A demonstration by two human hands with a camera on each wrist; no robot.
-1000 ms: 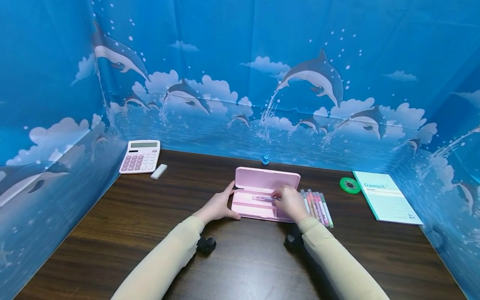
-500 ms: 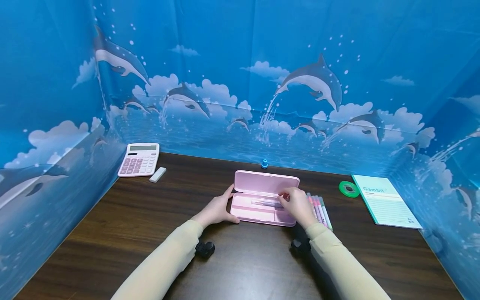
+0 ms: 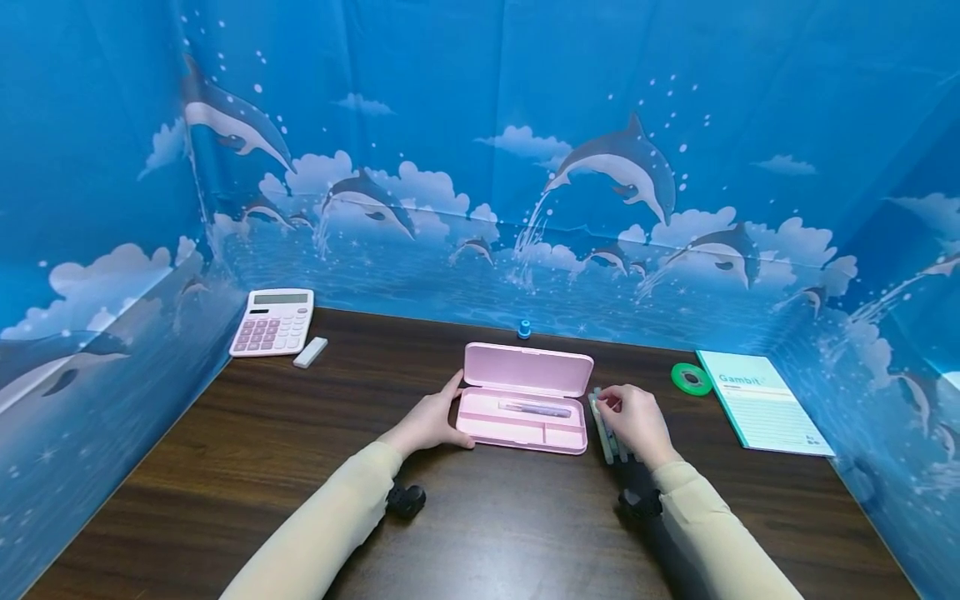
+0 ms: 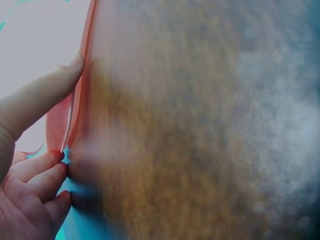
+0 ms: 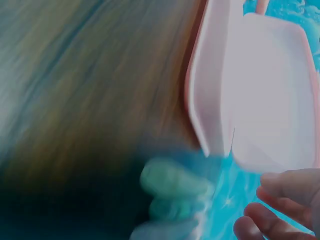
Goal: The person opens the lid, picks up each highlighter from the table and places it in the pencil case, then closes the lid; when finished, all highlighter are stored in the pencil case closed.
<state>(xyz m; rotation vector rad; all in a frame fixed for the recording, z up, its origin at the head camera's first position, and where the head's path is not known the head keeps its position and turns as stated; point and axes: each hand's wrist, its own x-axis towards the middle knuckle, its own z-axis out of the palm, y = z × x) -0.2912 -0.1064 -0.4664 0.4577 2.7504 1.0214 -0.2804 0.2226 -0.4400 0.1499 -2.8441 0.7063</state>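
One pen [image 3: 536,408] already lies in the open case [image 3: 522,398] at mid-surface. The left hand [image 3: 429,419] steadies the case's left end with a loose grip. The right hand [image 3: 636,419] pinches among the pens [image 3: 604,432] beside it; several remain outside.

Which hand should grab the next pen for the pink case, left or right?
Probably right. The right hand is over the pens lying beside the open case, its fingers on them. The left hand rests against the case's far side, steadying it.
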